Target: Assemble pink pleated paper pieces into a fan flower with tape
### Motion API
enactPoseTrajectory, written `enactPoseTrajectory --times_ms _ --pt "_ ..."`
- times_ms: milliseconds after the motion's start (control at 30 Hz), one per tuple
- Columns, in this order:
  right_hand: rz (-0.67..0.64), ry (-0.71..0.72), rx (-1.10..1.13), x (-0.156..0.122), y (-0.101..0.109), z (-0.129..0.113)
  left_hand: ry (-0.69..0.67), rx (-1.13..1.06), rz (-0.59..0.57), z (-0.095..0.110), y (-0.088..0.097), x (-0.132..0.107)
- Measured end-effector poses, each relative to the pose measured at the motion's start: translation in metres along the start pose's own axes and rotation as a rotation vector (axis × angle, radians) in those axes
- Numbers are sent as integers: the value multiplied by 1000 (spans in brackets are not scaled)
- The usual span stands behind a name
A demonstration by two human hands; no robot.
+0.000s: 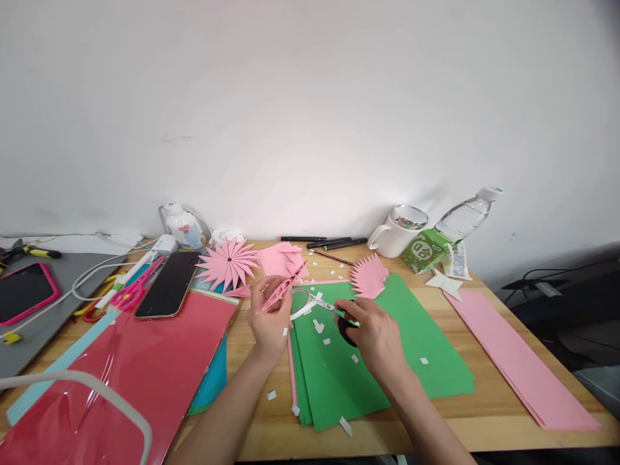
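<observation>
My left hand [269, 316] is closed in a pinch on a folded pink paper strip [282, 290], held tilted above the desk. My right hand [375, 332] is wrapped round the dark handles of a pair of scissors [325, 305], whose blades lie low over the green paper stack [416, 349] and point left toward the strip. Small white paper scraps [318, 326] are scattered on the green paper around both hands. A pink paper flower [227, 263] and a fan of pink pointed pieces [368, 276] lie just beyond my hands.
A red sheet in plastic [145, 361], a phone [169, 284] and pink scissors [135, 287] lie at left. A white mug [400, 231], green tissue pack [425, 250], water bottle [467, 216] and pens [334, 243] stand along the wall. Long pink sheets [518, 355] lie at right.
</observation>
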State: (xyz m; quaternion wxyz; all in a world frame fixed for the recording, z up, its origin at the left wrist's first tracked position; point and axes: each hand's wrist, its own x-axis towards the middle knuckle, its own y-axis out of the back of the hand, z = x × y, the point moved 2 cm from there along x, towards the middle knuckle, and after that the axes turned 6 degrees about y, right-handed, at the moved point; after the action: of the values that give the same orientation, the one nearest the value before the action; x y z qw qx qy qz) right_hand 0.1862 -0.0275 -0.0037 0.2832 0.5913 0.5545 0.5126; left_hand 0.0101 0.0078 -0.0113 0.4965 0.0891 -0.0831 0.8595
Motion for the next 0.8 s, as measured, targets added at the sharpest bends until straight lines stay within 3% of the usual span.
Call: enactPoseTrajectory --times_ms 133,233,300,433,567,667,733,800 --pt "6 -22 -53 3 4 6 -19 18 8 1 1 4" --pt "36 -198 -163 4 15 26 -70 30 95 8 5 11" --pt "-15 -227 -160 4 20 37 -6 43 171 11 8 15" --pt "-310 -84 -28 0 20 39 105 23 32 8 7 16" --pt "-460 -29 -92 -2 25 32 224 -11 -156 2 2 15" --pt "-485 -4 -105 2 32 29 273 -23 -186 3 2 19" --pt "-437 -48 -117 7 32 30 290 -44 -184 4 2 23" --pt "-360 -116 -83 13 26 32 340 -59 -274 5 1 26"
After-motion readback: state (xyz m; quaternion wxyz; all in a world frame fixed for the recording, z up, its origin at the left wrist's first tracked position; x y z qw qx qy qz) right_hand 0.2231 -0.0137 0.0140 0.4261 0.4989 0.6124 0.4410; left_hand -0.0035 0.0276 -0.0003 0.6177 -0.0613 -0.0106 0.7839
